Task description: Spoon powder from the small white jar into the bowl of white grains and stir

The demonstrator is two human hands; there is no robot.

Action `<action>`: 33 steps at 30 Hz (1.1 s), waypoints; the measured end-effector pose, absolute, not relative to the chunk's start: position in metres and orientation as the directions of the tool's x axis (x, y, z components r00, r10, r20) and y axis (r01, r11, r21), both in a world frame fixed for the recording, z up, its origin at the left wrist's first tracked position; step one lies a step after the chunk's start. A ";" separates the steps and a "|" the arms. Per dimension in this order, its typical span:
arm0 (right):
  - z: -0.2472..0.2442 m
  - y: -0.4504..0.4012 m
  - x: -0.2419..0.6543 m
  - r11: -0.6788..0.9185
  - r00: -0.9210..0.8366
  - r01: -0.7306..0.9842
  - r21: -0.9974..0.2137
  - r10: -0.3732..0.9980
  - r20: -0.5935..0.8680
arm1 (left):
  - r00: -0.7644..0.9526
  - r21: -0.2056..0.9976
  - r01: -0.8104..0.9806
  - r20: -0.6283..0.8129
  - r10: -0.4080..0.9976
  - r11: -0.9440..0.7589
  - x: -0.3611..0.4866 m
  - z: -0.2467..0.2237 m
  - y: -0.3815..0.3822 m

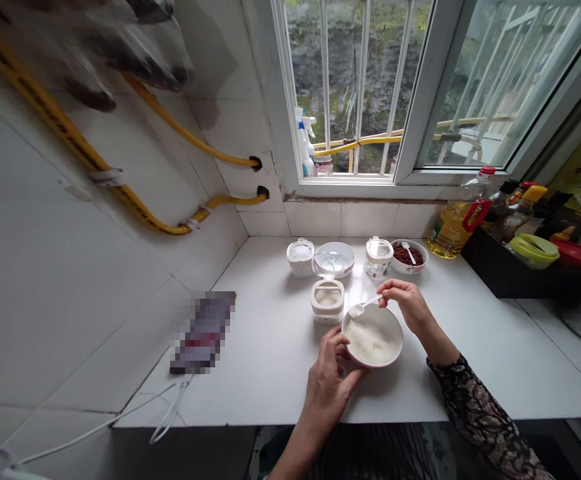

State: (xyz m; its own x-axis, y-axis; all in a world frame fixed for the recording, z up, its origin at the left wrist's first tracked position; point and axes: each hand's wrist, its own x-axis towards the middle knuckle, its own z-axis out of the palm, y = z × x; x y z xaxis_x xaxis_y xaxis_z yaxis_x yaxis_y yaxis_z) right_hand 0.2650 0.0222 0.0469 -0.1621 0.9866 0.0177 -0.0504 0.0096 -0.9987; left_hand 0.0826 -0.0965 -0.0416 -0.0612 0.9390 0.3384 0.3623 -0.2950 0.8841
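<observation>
A white ceramic bowl with a pinkish rim (373,335) sits on a white counter (270,380), near its front edge, and holds a pale, fine, heaped substance (371,340); whether it is sugar, salt or something else cannot be told. The person's left hand (327,385) grips the bowl's near left side, its fingers (339,338) curled together over the rim, while the palm side is hidden behind the hand. The right hand (405,305) hovers just above the far right of the bowl, with thumb and forefinger pinching the handle of a small white spoon (364,306). Its other fingers are folded in, partly hidden. The spoon's tip reaches past the rim, and its contents cannot be made out.

Just behind the bowl stands an open square container (327,301) with pale contents, and a clear round lid (334,259) lies behind it. Further back are a closed white jar (300,257), a clear jar (379,257) and a small bowl of red peppercorns (407,255) holding a white spoon (409,251).

To the right stands a bottle of cooking oil (456,223). To the left lies a pixelated, unreadable flat object (203,332), with a white cable (170,415) trailing off the counter.
</observation>
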 end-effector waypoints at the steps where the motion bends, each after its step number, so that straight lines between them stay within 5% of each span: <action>1: 0.047 0.022 0.262 0.036 -0.153 -0.059 -0.998 0.987 0.044 | -0.062 0.882 0.367 0.340 0.939 -0.295 0.083 -0.042 -0.096; 6: 0.049 0.015 0.242 0.365 -0.106 0.071 -0.928 0.928 0.356 | -0.051 0.875 0.373 0.351 0.935 -0.308 0.083 -0.044 -0.096; 9: 0.047 0.012 0.233 0.655 -0.236 0.320 -0.684 0.754 0.613 | -0.042 0.873 0.373 0.354 0.934 -0.314 0.083 -0.044 -0.097; 12: 0.045 0.009 0.231 0.805 -0.392 0.400 -0.438 0.583 0.712 | -0.042 0.871 0.380 0.354 0.934 -0.312 0.083 -0.044 -0.097; 15: 0.048 0.007 0.238 0.755 -0.279 0.395 -0.523 0.641 0.715 | -0.049 0.868 0.393 0.350 0.935 -0.305 0.083 -0.043 -0.097; 20: 0.054 0.007 0.266 0.509 -0.115 0.373 -0.776 0.855 0.506 | -0.047 0.864 0.420 0.327 0.944 -0.279 0.082 -0.037 -0.099; 23: 0.054 0.010 0.278 0.524 -0.215 0.459 -0.718 0.849 0.482 | -0.048 0.866 0.417 0.326 0.944 -0.277 0.081 -0.035 -0.100; 29: 0.043 0.010 0.267 0.718 -0.459 0.570 -0.401 0.682 0.569 | -0.050 0.856 0.425 0.347 0.936 -0.295 0.082 -0.036 -0.100; 33: 0.039 0.008 0.261 0.726 -0.486 0.522 -0.448 0.685 0.543 | -0.049 0.851 0.425 0.363 0.931 -0.310 0.082 -0.036 -0.100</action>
